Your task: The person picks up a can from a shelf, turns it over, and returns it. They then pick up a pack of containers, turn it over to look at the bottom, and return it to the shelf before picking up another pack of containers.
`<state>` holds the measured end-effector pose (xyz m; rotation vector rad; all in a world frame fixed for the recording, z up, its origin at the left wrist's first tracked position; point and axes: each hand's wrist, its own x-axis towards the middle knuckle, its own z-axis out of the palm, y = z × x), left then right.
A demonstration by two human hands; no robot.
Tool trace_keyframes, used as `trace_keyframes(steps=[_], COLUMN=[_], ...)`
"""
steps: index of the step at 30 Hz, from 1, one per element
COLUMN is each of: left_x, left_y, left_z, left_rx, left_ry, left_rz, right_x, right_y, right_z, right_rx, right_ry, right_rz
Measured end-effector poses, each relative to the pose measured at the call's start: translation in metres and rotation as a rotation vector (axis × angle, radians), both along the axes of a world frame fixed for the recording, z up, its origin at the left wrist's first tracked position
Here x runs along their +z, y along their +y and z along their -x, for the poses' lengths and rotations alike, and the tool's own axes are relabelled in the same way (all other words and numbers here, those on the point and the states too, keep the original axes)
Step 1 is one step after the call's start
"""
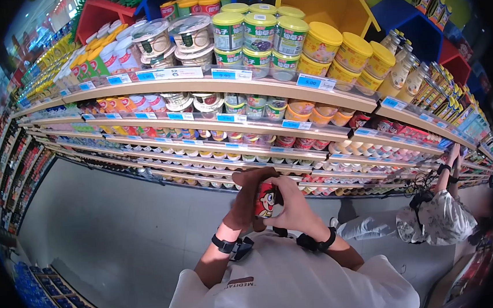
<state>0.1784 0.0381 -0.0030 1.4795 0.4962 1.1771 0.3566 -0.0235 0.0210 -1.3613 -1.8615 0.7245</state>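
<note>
In front of my chest I hold a small red can (267, 200) with a cartoon face printed on its side. My left hand (250, 195) is wrapped round its left side. The fingers and thumb of my right hand (295, 209) close on its right side. Both hands touch the can, and parts of it are hidden behind them. Dark bands circle both my wrists. Beyond my hands rise the lower shelves (241, 161), lined with small tubs and cups.
On the top shelf (276, 87) stand green-labelled cans (259, 32), yellow-lidded tubs (322, 41) and clear-lidded cups (191, 34). Another person (437, 217) reaches toward the shelves at the right. A rack of blue packages (49, 297) is at lower left, beside grey floor (119, 233).
</note>
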Motion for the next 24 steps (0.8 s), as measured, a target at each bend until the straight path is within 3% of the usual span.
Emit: trace_keyframes(steps=[3,5,6,9,11,14,16,20,24], left_x=[0.016,0.011,0.006,0.005,-0.007,0.024,0.028,-0.068,-0.072], left_y=[0.011,0.012,0.01,0.008,0.001,0.002,0.002,0.004,0.015], left_z=[-0.001,0.005,0.003,0.007,0.008,0.017,0.018,-0.005,-0.019], left_rx=[-0.21,-0.444,-0.376,-0.373,-0.085,0.105,0.116,0.025,-0.055], left_ry=[-0.191,-0.394,-0.433,-0.505,-0.264,0.101,0.238,0.245,0.381], left_rz=[0.037,0.655,0.72,0.637,0.273,-0.146,-0.169,0.061,-0.069], right_x=[0.003,0.001,-0.004,-0.012,-0.017,-0.006,0.001,-0.002,-0.004], right_y=[-0.002,-0.003,-0.004,-0.001,-0.002,0.004,0.008,0.014,0.018], right_z=[0.005,0.007,0.008,0.006,0.005,0.005,0.001,-0.012,-0.02], right_rx=[0.047,0.088,0.107,0.138,0.103,0.056,0.015,-0.061,-0.141], right_ry=[0.028,0.032,0.029,0.042,0.039,0.023,0.001,-0.029,-0.078], right_rz=[-0.074,-0.109,-0.103,-0.119,-0.135,-0.26,-0.254,-0.285,-0.287])
